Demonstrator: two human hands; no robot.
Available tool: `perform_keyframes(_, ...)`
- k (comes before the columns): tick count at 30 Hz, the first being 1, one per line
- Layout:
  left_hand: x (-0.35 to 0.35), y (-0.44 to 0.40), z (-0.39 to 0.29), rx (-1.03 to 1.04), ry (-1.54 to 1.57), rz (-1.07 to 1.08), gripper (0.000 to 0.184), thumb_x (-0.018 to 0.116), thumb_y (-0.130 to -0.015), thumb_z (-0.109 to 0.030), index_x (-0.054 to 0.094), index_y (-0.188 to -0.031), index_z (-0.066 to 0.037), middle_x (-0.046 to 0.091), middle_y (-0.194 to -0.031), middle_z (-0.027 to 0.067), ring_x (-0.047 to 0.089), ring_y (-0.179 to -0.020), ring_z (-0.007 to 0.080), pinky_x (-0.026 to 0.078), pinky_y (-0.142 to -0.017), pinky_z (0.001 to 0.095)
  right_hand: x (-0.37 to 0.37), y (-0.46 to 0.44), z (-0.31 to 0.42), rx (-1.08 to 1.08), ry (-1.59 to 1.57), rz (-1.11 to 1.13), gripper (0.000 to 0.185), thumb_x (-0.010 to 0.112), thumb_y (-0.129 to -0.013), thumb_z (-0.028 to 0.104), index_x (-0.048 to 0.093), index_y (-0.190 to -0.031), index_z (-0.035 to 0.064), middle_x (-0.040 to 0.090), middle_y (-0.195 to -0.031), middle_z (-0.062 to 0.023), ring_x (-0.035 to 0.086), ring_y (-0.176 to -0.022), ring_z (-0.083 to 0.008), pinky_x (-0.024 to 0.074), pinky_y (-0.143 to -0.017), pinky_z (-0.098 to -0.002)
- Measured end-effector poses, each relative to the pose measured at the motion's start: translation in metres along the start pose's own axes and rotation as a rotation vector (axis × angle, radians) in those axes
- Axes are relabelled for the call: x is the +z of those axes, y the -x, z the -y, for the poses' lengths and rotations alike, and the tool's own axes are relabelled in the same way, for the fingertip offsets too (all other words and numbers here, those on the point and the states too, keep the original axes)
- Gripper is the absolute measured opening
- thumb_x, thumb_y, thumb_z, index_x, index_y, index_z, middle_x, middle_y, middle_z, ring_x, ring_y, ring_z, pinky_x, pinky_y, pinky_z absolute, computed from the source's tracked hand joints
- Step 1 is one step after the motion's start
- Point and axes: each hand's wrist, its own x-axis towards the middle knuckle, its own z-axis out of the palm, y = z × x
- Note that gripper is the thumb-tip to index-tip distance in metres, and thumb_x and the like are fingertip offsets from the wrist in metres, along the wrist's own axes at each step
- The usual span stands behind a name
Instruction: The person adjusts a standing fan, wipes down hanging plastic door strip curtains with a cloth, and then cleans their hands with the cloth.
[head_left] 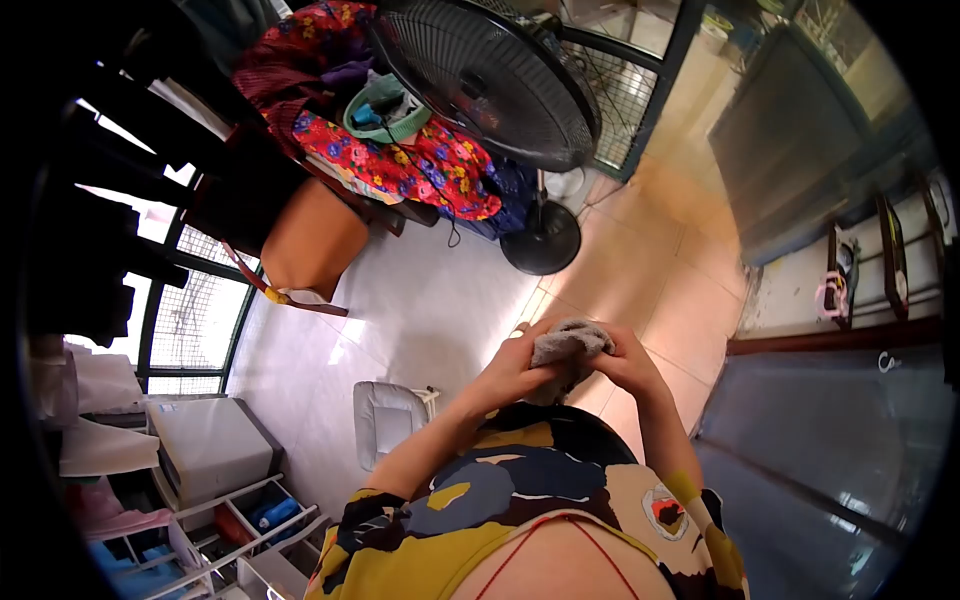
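Observation:
A small grey cloth (pixel 572 343), bunched up, is held between both hands in front of my body. My left hand (pixel 517 368) grips its left side with curled fingers. On the other side, my right hand (pixel 632 362) has its fingers closed on the cloth's right edge. The cloth's exact kind cannot be made out, and its lower part is hidden by the hands. Below the hands is my patterned shirt (pixel 530 470).
A black standing fan (pixel 485 85) rises ahead, its round base (pixel 541 240) on the floor. Left of it are floral red fabric (pixel 450 175), a green basket (pixel 405 128) and an orange chair (pixel 315 240). A small grey seat (pixel 387 420) stands lower left, near a white shelf rack (pixel 240 490).

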Motion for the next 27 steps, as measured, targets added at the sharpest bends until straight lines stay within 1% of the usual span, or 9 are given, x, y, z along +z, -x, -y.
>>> perform_keyframes(1, -0.004, -0.007, 0.005, 0.002, 0.002, -0.048, 0.056, 0.063, -0.079, -0.011, 0.046, -0.133, -0.006, 0.058, -0.121, 0.0079, 0.053, -0.113, 0.016, 0.04, -0.098, 0.0303, -0.007, -0.01, 0.004, -0.011, 0.016, 0.026, 0.037, 0.062, -0.084, 0.013, 0.058, -0.118, -0.0009, 0.063, -0.105, -0.0042, 0.056, -0.097, -0.0116, 0.0454, -0.086, -0.0276)
perform_keyframes(2, -0.006, -0.016, 0.012, 0.107, -0.036, -0.236, 0.043, 0.061, -0.078, -0.01, 0.054, -0.12, -0.008, 0.066, -0.103, 0.0122, 0.063, -0.098, 0.0247, 0.047, -0.087, 0.0342, -0.013, -0.02, 0.007, -0.02, 0.033, 0.047, 0.037, 0.063, -0.086, 0.013, 0.057, -0.119, -0.0017, 0.063, -0.108, -0.0044, 0.056, -0.1, -0.0121, 0.0448, -0.089, -0.0279)
perform_keyframes(5, -0.047, -0.032, 0.035, 0.001, 0.021, -0.299, 0.038, 0.06, -0.077, -0.007, 0.056, -0.115, -0.005, 0.066, -0.099, 0.0099, 0.062, -0.094, 0.0184, 0.047, -0.085, 0.0307, -0.036, -0.061, 0.015, 0.043, -0.134, 0.002, 0.039, 0.061, -0.087, 0.012, 0.055, -0.123, -0.0024, 0.062, -0.114, -0.0072, 0.057, -0.104, -0.0148, 0.0436, -0.092, -0.0293)
perform_keyframes(8, -0.09, -0.047, 0.049, -0.052, 0.143, -0.406, 0.033, 0.06, -0.077, -0.004, 0.057, -0.109, -0.002, 0.065, -0.095, 0.0066, 0.058, -0.09, 0.0129, 0.046, -0.082, 0.0271, -0.079, -0.109, 0.001, 0.008, 0.036, -0.181, 0.031, 0.061, -0.087, 0.012, 0.06, -0.115, -0.002, 0.065, -0.107, -0.0084, 0.059, -0.1, -0.0157, 0.045, -0.089, -0.0288)
perform_keyframes(12, -0.135, -0.067, 0.054, -0.014, 0.209, -0.554, 0.027, 0.061, -0.078, -0.002, 0.057, -0.105, 0.0, 0.063, -0.093, 0.0046, 0.056, -0.086, 0.012, 0.045, -0.08, 0.0263, -0.133, -0.176, -0.022, -0.029, 0.058, -0.455, 0.024, 0.06, -0.086, 0.01, 0.063, -0.107, -0.0017, 0.066, -0.097, -0.005, 0.059, -0.09, -0.012, 0.0449, -0.078, -0.025)
perform_keyframes(15, -0.164, -0.078, 0.069, 0.001, 0.146, -0.583, 0.027, 0.06, -0.079, -0.002, 0.058, -0.105, 0.0, 0.063, -0.093, 0.0049, 0.056, -0.086, 0.0119, 0.045, -0.08, 0.0264, -0.163, -0.219, -0.036, -0.069, 0.137, -0.596, 0.023, 0.06, -0.084, 0.005, 0.064, -0.104, -0.004, 0.068, -0.093, -0.0077, 0.064, -0.087, -0.0143, 0.0486, -0.08, -0.0259)
perform_keyframes(19, -0.181, -0.087, 0.055, -0.077, 0.203, -0.629, 0.028, 0.06, -0.079, -0.002, 0.058, -0.107, 0.0, 0.064, -0.097, 0.0057, 0.058, -0.089, 0.0133, 0.046, -0.082, 0.0272, -0.189, -0.267, -0.056, -0.06, 0.154, -0.608, 0.022, 0.063, -0.082, 0.004, 0.065, -0.103, -0.0035, 0.069, -0.091, -0.0085, 0.065, -0.085, -0.0143, 0.0501, -0.077, -0.0262)
perform_keyframes(25, -0.177, -0.095, 0.051, -0.179, 0.184, -0.779, 0.035, 0.054, -0.08, 0.003, 0.057, -0.115, 0.005, 0.064, -0.108, 0.0095, 0.059, -0.098, 0.0179, 0.045, -0.089, 0.0291, -0.237, -0.353, -0.093, -0.198, 0.251, -0.476, 0.038, 0.075, -0.074, 0.013, 0.064, -0.108, 0.0001, 0.068, -0.097, -0.0085, 0.064, -0.092, -0.0181, 0.0499, -0.078, -0.0274)
perform_keyframes(27, -0.167, -0.1, 0.049, -0.177, 0.246, -0.861, 0.036, 0.054, -0.08, 0.003, 0.057, -0.116, 0.005, 0.063, -0.109, 0.0095, 0.059, -0.099, 0.0184, 0.045, -0.089, 0.0295, -0.24, -0.376, -0.085, -0.122, 0.345, -0.422, 0.061, 0.08, -0.068, 0.02, 0.057, -0.121, 0.0029, 0.061, -0.116, -0.0102, 0.057, -0.108, -0.0217, 0.0491, -0.084, -0.0318)
